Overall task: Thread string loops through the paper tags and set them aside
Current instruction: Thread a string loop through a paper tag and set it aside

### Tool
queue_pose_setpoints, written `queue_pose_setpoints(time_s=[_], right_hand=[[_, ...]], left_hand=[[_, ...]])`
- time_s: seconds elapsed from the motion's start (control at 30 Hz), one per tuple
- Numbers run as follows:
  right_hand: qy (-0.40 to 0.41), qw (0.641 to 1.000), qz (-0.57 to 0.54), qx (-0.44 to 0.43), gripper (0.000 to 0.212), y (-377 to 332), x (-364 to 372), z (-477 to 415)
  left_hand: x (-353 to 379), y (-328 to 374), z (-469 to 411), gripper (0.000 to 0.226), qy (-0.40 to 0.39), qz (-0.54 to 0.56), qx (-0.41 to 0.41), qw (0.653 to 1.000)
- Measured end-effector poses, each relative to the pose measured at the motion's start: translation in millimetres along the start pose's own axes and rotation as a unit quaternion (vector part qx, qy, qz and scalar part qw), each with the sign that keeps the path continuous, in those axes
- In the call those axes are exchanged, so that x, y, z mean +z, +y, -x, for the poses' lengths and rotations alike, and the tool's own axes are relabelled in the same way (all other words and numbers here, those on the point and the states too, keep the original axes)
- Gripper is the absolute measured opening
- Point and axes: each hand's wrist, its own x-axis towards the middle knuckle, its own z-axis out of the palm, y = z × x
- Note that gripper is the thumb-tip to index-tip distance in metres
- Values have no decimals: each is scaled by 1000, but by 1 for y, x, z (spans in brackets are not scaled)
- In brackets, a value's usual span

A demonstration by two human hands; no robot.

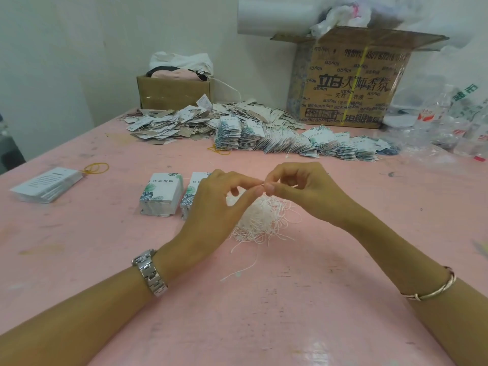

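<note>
Presently, one white string [293, 186] is held between both hands above the middle of the pink table [317, 299]. The left hand [224, 199] pinches it between thumb and forefinger. The right hand [298, 187] pinches the same string, and the two pinches meet tip to tip. A short end of the string projects to the right, past the right thumb. The other fingers of both hands are loosely curled and grip nothing.

Directly beneath the hands a tangled pile of strings [261, 220] lies on the table, with a few strands trailing toward the near edge. Just left of the pile stand two stacks of tags [162, 194], leaf print upward and side by side; the nearer one is partly hidden behind the left hand. Toward the left edge lies a third stack [47, 184], text side up, with a yellow rubber band [96, 167] just beyond it.

Toward the far edge a leaning row of strung tags [290, 143] runs rightward, and a loose heap of tags [179, 122] lies behind it. A small box [174, 93] and a large box [351, 83] stand along the far edge. Plastic bags [449, 114] lie at the far right corner.
</note>
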Motion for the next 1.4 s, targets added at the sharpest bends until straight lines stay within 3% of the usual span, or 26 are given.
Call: queue_pose_setpoints(time_s=[0.27,0.47,0.6,0.83,0.93,1.17,1.27,1.4], right_hand=[[-4,1000,-12,21,14,3,-4,0],[59,991,-122,2,3,6,-13,-2],[94,984,-150,35,13,10,-15,-4],[142,930,-337,49,25,8,-7,-10],[164,894,-409,83,20,5,-4,-11],[150,863,-470,109,22,2,-3,-9],[106,883,-443,111,26,0,0,-7],[52,947,-298,108,28,-3,12,-2]], left_hand=[[-4,-5,-4,5,42,25,-16,999],[-4,-7,-3,7,51,47,-29,997],[-1,-5,-2,7,47,61,-27,997],[6,-2,4,7,-42,61,6,997],[7,-2,5,6,-68,63,13,996],[9,0,9,10,-144,56,36,987],[9,2,9,12,-132,15,67,989],[2,5,5,12,5,1,86,996]])
